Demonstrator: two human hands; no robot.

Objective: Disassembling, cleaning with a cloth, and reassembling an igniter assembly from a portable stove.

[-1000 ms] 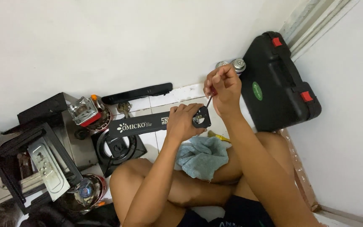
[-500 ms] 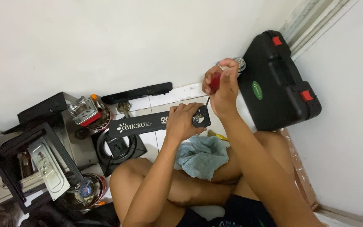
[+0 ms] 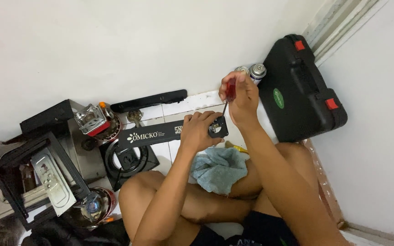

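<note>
Since the earlier frame my right hand (image 3: 241, 98) has lifted slightly, so that more of the red handle of the screwdriver (image 3: 228, 94) shows above my fist; the panel has stayed where it was. My right hand is closed round that handle, with the thin shaft slanting down to the end of the long black panel (image 3: 160, 135). My left hand (image 3: 200, 131) is closed over the panel's right end, fingers wrapped on its top edge, holding it just above my crossed legs. The panel is a narrow strip of black sheet metal with pale lettering, and at its right end sits a square section with a round opening (image 3: 217, 128), where the tip of the tool appears to meet it.

In my judgement the main risk is the tip slipping out of the screw head, since the shaft is tilted rather than square to the panel; it could then skid toward my left fingers (image 3: 204, 119), which lie close beside it. The panel, held at one end only, could also twist under pressure.

Nearby: a blue cloth (image 3: 218, 167) on my legs, a black case (image 3: 301, 88), two gas canisters (image 3: 251, 71), and a black burner ring (image 3: 126, 157).
</note>
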